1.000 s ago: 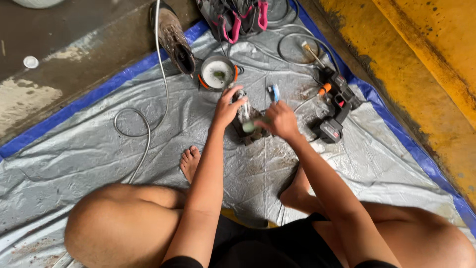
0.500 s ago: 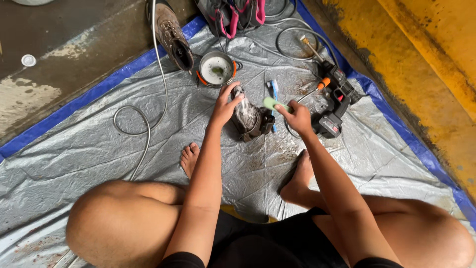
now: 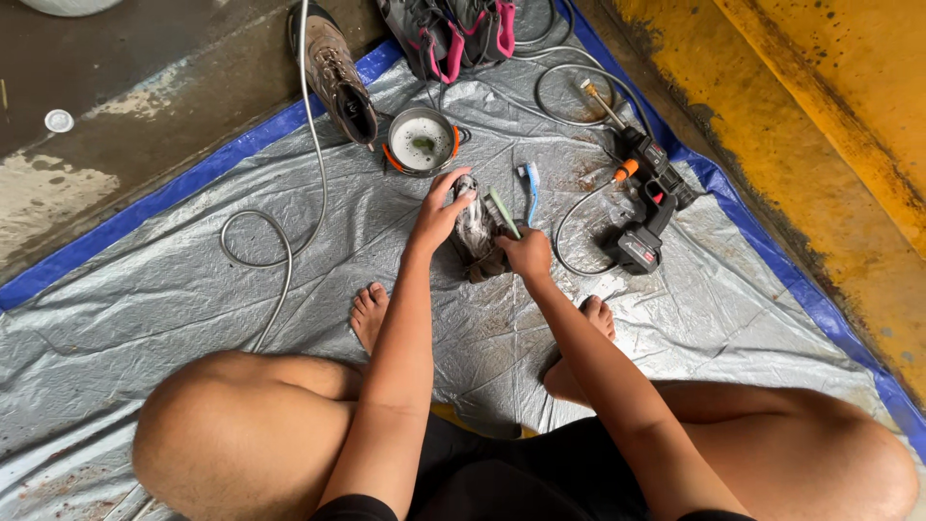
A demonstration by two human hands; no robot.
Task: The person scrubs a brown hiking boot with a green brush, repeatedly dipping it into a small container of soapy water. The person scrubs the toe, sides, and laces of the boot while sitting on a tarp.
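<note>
Over the grey tarp (image 3: pixel 174 318), left hand (image 3: pixel 439 214) gripping a muddy shoe (image 3: pixel 475 232) – right hand (image 3: pixel 526 256) clasping a green brush (image 3: pixel 503 212), both arms outstretched

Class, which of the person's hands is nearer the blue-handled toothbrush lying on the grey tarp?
Right. The right hand sits just below the blue-handled toothbrush; the left hand is farther left, on the muddy shoe.

Soft, even daylight; shadows are faint. The tarp (image 3: pixel 193 318) shows mild sheen. Focus is sharp throughout, with slight wide-angle bending at edges.
</note>
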